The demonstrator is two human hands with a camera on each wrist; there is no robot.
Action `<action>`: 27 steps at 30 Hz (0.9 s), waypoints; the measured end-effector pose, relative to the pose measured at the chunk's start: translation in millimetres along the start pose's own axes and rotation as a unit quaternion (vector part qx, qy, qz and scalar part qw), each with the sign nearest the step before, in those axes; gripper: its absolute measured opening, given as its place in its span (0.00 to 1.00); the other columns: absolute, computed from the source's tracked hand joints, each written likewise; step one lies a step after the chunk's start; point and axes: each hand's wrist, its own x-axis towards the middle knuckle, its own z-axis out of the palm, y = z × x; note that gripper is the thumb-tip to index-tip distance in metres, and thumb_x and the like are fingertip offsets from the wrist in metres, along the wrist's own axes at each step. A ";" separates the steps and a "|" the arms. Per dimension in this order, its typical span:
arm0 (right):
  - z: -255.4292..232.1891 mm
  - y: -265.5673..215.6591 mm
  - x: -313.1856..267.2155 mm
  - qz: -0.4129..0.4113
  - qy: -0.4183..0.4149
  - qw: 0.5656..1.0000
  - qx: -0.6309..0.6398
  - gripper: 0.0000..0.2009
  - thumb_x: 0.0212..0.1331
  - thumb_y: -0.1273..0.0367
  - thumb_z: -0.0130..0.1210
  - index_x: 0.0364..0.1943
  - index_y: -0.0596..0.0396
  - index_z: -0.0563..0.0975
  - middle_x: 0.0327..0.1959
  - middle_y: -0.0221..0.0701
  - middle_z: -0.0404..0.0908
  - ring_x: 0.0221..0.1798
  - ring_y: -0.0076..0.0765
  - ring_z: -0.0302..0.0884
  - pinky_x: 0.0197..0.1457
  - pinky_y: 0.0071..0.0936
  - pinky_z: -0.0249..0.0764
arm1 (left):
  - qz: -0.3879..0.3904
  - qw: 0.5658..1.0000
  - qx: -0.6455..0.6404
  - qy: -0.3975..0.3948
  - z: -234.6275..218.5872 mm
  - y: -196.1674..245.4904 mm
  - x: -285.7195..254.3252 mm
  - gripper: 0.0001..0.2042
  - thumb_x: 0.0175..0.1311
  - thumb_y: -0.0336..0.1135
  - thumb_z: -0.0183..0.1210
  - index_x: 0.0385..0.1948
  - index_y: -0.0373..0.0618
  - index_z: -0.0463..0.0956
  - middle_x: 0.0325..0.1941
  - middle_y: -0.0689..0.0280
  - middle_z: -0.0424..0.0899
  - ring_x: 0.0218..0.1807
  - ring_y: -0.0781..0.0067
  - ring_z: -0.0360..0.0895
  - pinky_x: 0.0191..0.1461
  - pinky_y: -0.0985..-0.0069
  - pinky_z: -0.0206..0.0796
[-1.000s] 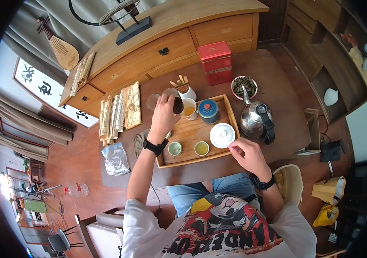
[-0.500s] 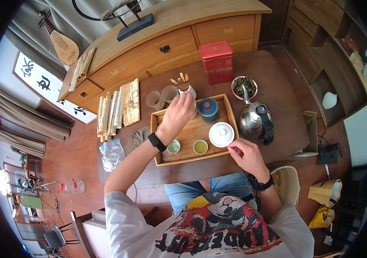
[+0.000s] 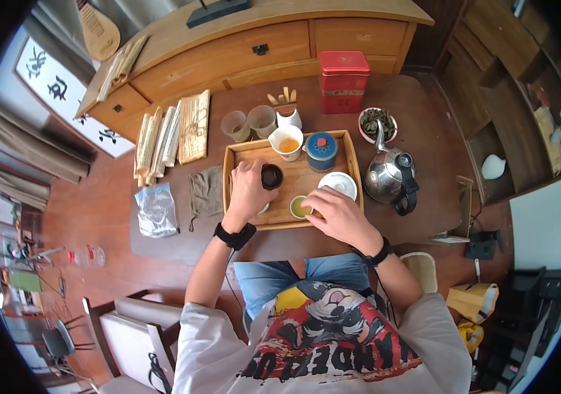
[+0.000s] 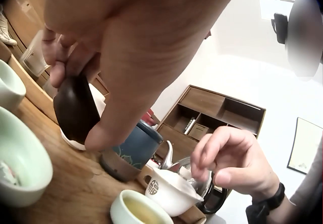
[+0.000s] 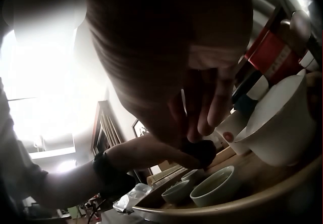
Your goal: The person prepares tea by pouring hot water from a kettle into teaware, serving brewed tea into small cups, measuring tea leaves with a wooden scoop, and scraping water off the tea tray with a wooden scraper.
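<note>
My left hand [image 3: 247, 190] pinches a small dark brown cup [image 3: 272, 176] between thumb and fingers over the left part of the wooden tray [image 3: 360, 159]. In the left wrist view the dark cup [image 4: 76, 110] is tilted. Below this hand stand pale green cups [image 4: 25, 153], mostly hidden from the head view. My right hand [image 3: 346, 220] hovers with loosely curled fingers near a green cup of yellow tea [image 3: 301, 207] and the white lidded bowl [image 3: 338, 182]. Behind them are a white pitcher of amber tea [image 3: 287, 142] and a blue lidded jar [image 3: 321, 152].
A steel kettle [image 3: 389, 174] and a bowl of tea leaves [image 3: 378, 125] stand right of the tray. At the back are a red tin [image 3: 344, 82], a utensil holder [image 3: 289, 118] and two glasses [image 3: 262, 120]. Scrolls [image 3: 162, 141] and a grey cloth [image 3: 205, 190] lie left.
The left hand has brought the dark cup from above the white pitcher back toward the tray's left side. The right hand has moved from the tray's corner to over the tea cup.
</note>
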 end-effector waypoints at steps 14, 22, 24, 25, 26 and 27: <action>23.9 7.0 18.2 -0.027 -0.117 0.979 -0.168 0.29 0.51 0.70 0.77 0.61 0.61 0.81 0.58 0.38 0.82 0.65 0.47 0.77 0.75 0.45 0.70 | 0.043 0.995 -0.071 -0.046 20.4 -34.7 -4.5 0.28 0.45 0.32 0.82 0.52 0.34 0.84 0.50 0.44 0.89 0.56 0.37 0.85 0.64 0.51 0.77; 28.4 11.8 20.9 0.014 -0.132 0.977 -0.166 0.27 0.53 0.65 0.76 0.57 0.61 0.83 0.53 0.41 0.86 0.63 0.48 0.78 0.75 0.46 0.68 | 0.079 0.990 -0.076 0.089 13.9 -4.2 -27.4 0.28 0.55 0.25 0.72 0.62 0.34 0.81 0.59 0.44 0.85 0.62 0.36 0.81 0.71 0.53 0.74; 29.4 12.2 20.5 0.012 -0.116 0.981 -0.154 0.26 0.52 0.65 0.77 0.54 0.62 0.83 0.51 0.41 0.86 0.62 0.48 0.78 0.75 0.46 0.69 | 0.079 0.986 -0.120 0.079 13.3 -0.6 -38.3 0.28 0.56 0.23 0.70 0.64 0.34 0.80 0.60 0.44 0.84 0.62 0.36 0.81 0.71 0.53 0.74; 30.2 12.1 20.5 0.009 -0.098 0.985 -0.142 0.24 0.51 0.64 0.77 0.51 0.62 0.84 0.50 0.41 0.86 0.62 0.49 0.78 0.75 0.46 0.69 | 0.085 0.984 -0.147 0.046 15.0 -1.2 -45.2 0.28 0.57 0.22 0.69 0.65 0.34 0.79 0.63 0.45 0.84 0.65 0.37 0.81 0.73 0.54 0.74; 30.4 11.6 21.3 0.008 -0.099 0.985 -0.142 0.24 0.51 0.64 0.77 0.51 0.62 0.84 0.50 0.41 0.86 0.62 0.49 0.78 0.75 0.46 0.69 | 0.091 0.980 -0.174 0.014 15.9 -1.9 -50.8 0.29 0.58 0.22 0.68 0.66 0.34 0.79 0.66 0.45 0.84 0.67 0.39 0.81 0.74 0.55 0.74; 30.3 10.4 22.4 0.012 -0.087 0.987 -0.131 0.26 0.51 0.64 0.77 0.53 0.62 0.83 0.50 0.42 0.86 0.61 0.49 0.79 0.74 0.46 0.70 | 0.080 0.976 -0.198 -0.039 10.7 0.6 -55.7 0.32 0.57 0.24 0.72 0.69 0.35 0.77 0.70 0.46 0.82 0.71 0.41 0.80 0.75 0.57 0.74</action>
